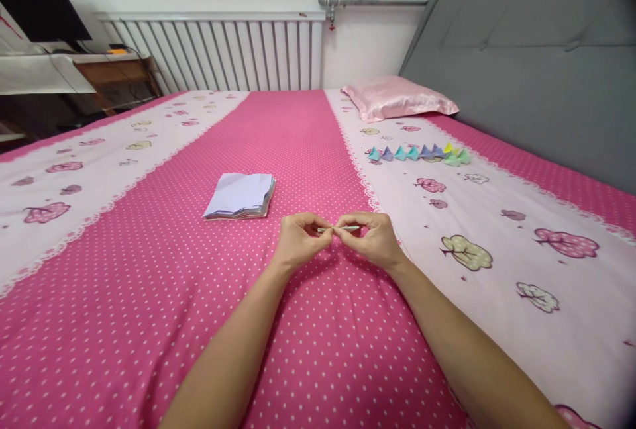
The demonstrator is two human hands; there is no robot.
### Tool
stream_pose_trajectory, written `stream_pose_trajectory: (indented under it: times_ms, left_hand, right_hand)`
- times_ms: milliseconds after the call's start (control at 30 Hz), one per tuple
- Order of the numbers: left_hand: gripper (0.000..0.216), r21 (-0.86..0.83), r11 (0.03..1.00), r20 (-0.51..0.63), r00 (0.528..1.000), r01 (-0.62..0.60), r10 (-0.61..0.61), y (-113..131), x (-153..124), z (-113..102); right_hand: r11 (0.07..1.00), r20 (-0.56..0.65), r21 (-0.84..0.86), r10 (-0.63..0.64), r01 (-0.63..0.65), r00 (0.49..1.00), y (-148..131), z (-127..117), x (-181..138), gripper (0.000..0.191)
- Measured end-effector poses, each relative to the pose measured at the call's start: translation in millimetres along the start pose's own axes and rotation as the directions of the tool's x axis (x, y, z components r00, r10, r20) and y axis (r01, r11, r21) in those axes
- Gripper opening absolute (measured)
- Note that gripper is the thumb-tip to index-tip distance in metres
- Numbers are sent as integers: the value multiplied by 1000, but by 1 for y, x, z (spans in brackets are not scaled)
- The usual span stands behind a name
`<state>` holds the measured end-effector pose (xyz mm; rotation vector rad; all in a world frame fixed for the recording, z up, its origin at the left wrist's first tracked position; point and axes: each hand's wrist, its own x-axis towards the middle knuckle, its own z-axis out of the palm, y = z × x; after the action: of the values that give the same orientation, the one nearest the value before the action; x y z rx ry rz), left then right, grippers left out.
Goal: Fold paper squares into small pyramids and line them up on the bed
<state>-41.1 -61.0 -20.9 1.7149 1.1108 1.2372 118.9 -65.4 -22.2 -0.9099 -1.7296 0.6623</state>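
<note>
Both hands meet in front of me, just above the pink bedspread (298, 151). My left hand (302, 237) pinches one side of a small, thin piece of folded pale-green paper (352, 228). On its other side, my right hand (373, 237) grips it between thumb and fingers. The fingertips of the two hands touch or nearly touch at the middle. I see the paper almost edge-on, and the fingers hide much of it. Left of my hands lies a stack of square paper sheets (241, 194), pale lilac on top.
A row of small folded-paper pieces (413, 153) in blue, purple, yellow and green stands to the right. Behind them are a pink pillow (397, 96) and a grey headboard (536, 51). A radiator (213, 51) runs along the wall; a monitor (42, 8) stands far left.
</note>
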Motion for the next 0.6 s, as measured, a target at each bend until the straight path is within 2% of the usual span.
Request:
stream_pose_trajectory:
  times_ms: [267, 433, 500, 600]
  left_hand:
    - [7, -27, 997, -28, 997, 66, -67, 1, 4, -10]
    - [4, -120, 989, -254, 960, 88, -116, 0, 11, -22]
    - [10, -139, 985, -212, 968, 104, -132, 1, 10, -18]
    - [31, -187, 970, 7, 988, 153, -154, 4, 5, -4]
  right_hand:
    - [989, 31, 104, 101, -104, 994, -3, -6, 2, 12]
    - [961, -114, 234, 176, -145, 978, 6, -13, 5, 10]
    - [938, -110, 304, 209, -167, 972, 8, -10, 6, 12]
    - [901, -74, 386, 245, -199, 967, 10, -2, 5, 16]
